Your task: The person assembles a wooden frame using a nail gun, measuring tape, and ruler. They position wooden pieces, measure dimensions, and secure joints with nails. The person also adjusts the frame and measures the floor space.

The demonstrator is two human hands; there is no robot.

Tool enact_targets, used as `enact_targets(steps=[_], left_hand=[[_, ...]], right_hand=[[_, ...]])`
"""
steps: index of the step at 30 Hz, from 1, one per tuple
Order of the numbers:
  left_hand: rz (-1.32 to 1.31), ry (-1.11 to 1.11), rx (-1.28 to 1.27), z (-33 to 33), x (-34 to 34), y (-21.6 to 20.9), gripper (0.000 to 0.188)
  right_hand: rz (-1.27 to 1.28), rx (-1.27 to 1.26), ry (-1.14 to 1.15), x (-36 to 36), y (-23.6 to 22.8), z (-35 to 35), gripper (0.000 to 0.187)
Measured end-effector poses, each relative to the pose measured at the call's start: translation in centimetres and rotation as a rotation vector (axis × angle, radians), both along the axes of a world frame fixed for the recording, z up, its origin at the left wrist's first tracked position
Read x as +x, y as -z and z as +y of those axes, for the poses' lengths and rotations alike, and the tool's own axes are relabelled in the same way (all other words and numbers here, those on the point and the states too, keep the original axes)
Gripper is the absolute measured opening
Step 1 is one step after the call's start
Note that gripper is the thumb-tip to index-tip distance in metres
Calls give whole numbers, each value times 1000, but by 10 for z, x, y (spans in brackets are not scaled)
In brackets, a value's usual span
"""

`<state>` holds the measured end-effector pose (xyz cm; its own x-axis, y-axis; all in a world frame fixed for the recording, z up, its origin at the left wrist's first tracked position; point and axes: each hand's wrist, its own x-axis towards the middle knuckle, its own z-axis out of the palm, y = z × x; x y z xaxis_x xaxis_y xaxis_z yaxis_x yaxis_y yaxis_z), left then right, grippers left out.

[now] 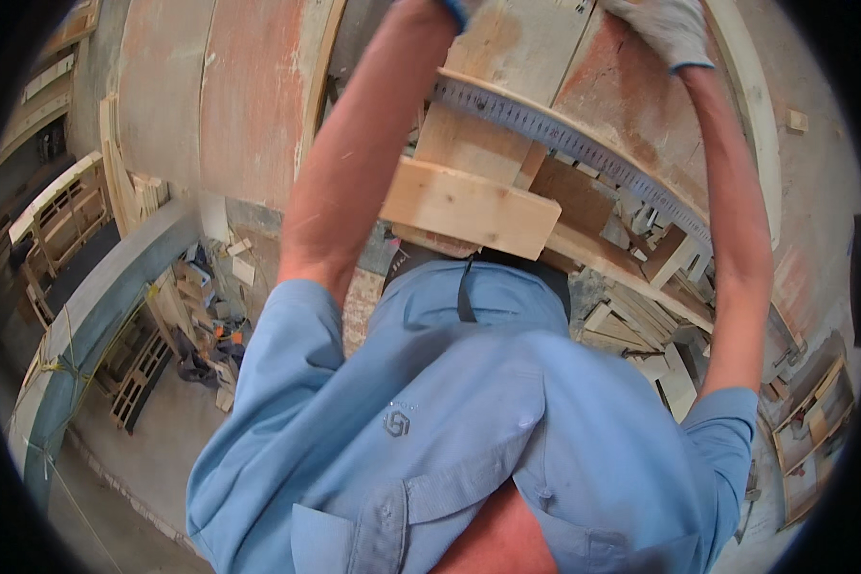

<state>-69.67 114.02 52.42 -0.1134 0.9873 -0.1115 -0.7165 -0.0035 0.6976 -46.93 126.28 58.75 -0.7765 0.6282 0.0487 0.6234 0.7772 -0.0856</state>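
My left hand is almost wholly beyond the top edge; only the blue cuff of its glove shows, so its fingers are hidden. In a pale work glove, my right hand lies over the worn reddish wooden panel at the upper right. Its partly cut-off, slightly blurred fingers look stretched out toward the left. A long metal ruler strip with fine markings runs along the panel's near edge, between my forearms. Closer to my waist, a short pale wooden board lies across the gap below the ruler.
A large curved grey-blue form bends around the left side. Reddish panels stand at the upper left. Wood offcuts lie beneath the bench at right, and a wooden frame rests on the floor. Scraps clutter the floor at left.
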Motion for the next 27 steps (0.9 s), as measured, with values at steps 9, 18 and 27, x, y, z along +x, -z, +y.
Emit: enact_targets(steps=[9, 18, 27], left_hand=[[772, -420, -926, -300, 9, -56, 49], [570, -178, -992, -360, 76, -8, 47], [504, -226, -958, -324, 58, -74, 44]], right_hand=[[231, -440, 403, 162, -8, -116, 45], [198, -587, 487, 150, -19, -251, 50], [406, -1022, 690, 124, 4, -275, 43]])
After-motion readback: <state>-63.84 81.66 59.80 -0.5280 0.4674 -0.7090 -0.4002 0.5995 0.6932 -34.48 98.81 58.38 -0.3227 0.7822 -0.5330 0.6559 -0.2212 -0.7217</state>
